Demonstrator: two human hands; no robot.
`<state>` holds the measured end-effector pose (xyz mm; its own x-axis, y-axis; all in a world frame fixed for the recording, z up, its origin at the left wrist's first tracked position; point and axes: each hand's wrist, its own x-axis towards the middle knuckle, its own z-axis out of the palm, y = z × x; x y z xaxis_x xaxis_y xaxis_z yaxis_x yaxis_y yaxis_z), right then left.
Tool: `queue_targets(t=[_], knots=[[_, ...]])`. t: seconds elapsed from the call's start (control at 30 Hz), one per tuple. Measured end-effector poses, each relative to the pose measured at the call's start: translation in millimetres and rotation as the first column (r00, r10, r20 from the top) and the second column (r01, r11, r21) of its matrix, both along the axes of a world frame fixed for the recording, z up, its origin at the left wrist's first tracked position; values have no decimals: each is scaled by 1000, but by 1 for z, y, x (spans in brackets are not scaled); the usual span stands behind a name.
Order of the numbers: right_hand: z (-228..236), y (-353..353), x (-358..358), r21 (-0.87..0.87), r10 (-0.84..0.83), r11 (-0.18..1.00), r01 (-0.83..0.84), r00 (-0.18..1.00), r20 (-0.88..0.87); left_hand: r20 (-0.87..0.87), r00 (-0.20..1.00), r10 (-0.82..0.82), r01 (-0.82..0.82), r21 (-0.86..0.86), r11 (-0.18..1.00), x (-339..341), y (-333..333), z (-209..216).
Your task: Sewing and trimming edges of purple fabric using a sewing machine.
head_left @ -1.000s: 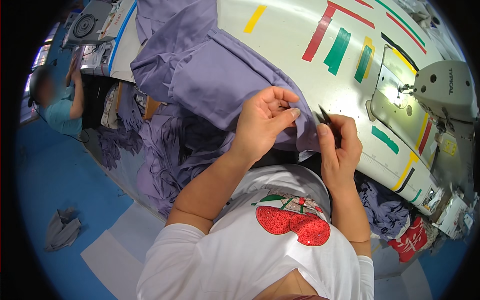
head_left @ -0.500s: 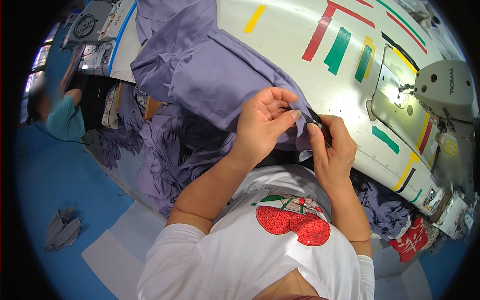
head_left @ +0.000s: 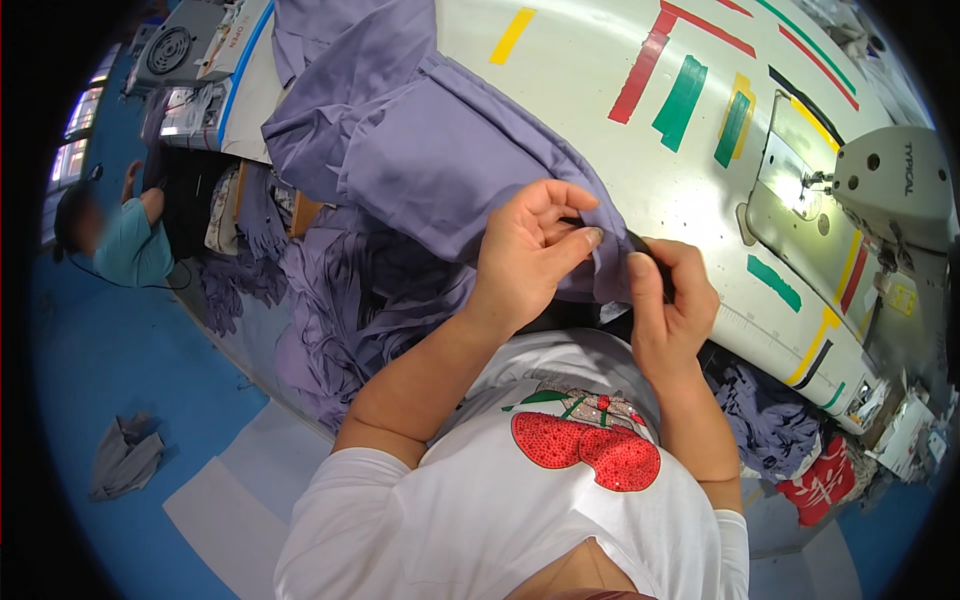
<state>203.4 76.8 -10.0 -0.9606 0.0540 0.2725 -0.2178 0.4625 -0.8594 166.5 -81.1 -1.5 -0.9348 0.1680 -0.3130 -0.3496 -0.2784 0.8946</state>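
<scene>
A lavender garment (head_left: 430,150) lies across the near left of the sewing table, its lower end hanging over the front edge. My left hand (head_left: 530,250) pinches that end between thumb and bent fingers. Close beside it, to the right, my right hand (head_left: 675,295) is closed around a small dark tool (head_left: 637,243), at the garment's edge. Most of the tool is covered by my fingers and the cloth, so its exact kind is hidden.
At right stands a sewing machine (head_left: 890,180) with its needle area lit. Coloured tape strips (head_left: 683,103) mark the white tabletop (head_left: 570,60). Piled lavender cloth (head_left: 330,300) hangs at left; more dark cloth (head_left: 765,420) lies lower right. A co-worker (head_left: 135,240) is at far left.
My right hand has shifted slightly right and down, a little away from my left hand. The dark tool's metal tip no longer shows. My left hand keeps its pinch on the garment.
</scene>
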Motion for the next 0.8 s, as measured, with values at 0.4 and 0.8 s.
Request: queue_targets(t=[0.4, 0.8], knots=[[4, -1, -15, -104, -35, 993, 53, 985, 171, -58, 997, -42, 37, -90, 995, 2, -3, -4], [6, 12, 9, -203, -128, 965, 167, 973, 192, -62, 998, -12, 7, -80, 997, 2, 4, -2]])
